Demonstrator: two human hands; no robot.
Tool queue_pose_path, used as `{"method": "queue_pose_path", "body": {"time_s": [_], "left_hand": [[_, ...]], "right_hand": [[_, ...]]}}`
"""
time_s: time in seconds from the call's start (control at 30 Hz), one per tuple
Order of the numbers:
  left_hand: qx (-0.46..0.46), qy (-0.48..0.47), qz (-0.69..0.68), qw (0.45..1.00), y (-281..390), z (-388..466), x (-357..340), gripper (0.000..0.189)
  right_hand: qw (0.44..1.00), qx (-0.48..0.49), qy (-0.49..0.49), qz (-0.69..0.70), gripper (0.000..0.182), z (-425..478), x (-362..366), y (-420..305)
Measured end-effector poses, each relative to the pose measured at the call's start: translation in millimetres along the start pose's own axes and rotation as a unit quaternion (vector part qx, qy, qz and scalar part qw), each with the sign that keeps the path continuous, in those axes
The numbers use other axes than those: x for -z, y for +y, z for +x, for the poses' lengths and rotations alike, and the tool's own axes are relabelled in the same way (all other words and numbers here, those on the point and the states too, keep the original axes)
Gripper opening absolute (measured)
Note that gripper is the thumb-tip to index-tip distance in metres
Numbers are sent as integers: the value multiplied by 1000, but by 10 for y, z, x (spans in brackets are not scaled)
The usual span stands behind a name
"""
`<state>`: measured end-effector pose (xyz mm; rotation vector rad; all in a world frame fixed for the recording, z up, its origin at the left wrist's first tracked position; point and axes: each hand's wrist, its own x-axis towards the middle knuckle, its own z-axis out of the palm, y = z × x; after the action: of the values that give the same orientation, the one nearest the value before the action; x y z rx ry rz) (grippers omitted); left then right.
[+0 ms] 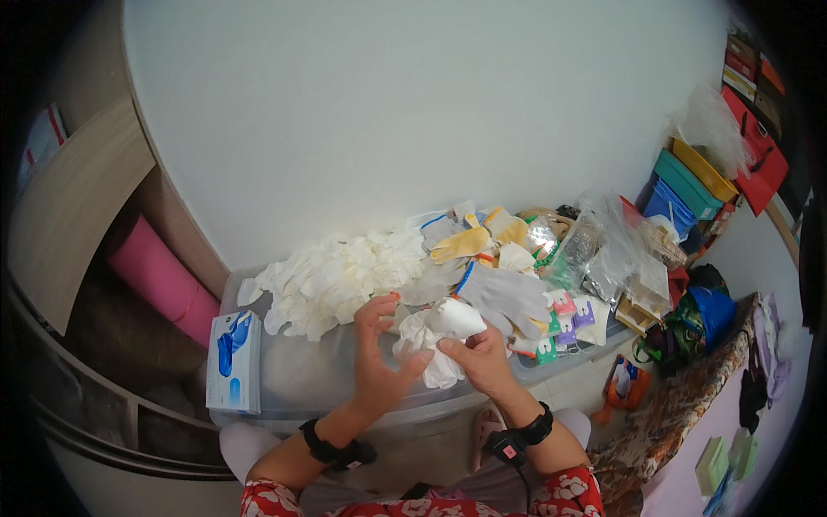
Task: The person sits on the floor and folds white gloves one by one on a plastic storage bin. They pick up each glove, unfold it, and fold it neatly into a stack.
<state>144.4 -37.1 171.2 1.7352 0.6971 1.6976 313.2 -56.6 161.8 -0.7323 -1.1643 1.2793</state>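
Observation:
A crumpled white bundle (431, 342), thin and soft like a glove or sheet, is held over the clear plastic lid (310, 368). My right hand (481, 355) grips its right side between thumb and fingers. My left hand (378, 355) is at its left with fingers raised and apart, the thumb close to the bundle; whether it touches is unclear. Behind lies a heap of off-white thin gloves (342, 271). Grey knit work gloves (504, 291) and yellow-grey gloves (462, 245) lie at the right, beside small coloured packets (565, 316).
A blue-and-white glove box (234, 362) stands at the lid's left end. Clear plastic bags (614, 239) and an open small box (639, 310) crowd the right end. A pink roll (165, 278) is in the cabinet at left. The wall (413, 116) rises directly behind the lid.

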Motion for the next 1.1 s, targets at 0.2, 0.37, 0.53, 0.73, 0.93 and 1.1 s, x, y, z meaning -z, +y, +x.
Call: {"method": "queue_pose_path", "body": {"time_s": [0.2, 0.37, 0.53, 0.73, 0.93, 1.1], "left_hand": [[-11, -78, 148, 986, 11, -105, 269, 50], [28, -11, 132, 991, -12, -224, 375, 52], [175, 55, 10, 983, -209, -293, 719, 47], [173, 101, -47, 979, -435, -432, 1077, 35], [-74, 59, 171, 981, -450, -478, 1354, 32], [-157, -45, 181, 970, -475, -481, 1478, 24]], "right_hand": [[999, 23, 47, -12, 52, 111, -239, 115], [996, 68, 13, -53, 51, 223, -408, 301], [998, -30, -42, -44, 63, 229, -763, 417], [993, -114, 20, 36, 51, 377, -933, 801], [966, -257, -11, 1, 40, 571, -923, 1194], [969, -133, -183, -97, 43, 570, -1090, 1704]]}}
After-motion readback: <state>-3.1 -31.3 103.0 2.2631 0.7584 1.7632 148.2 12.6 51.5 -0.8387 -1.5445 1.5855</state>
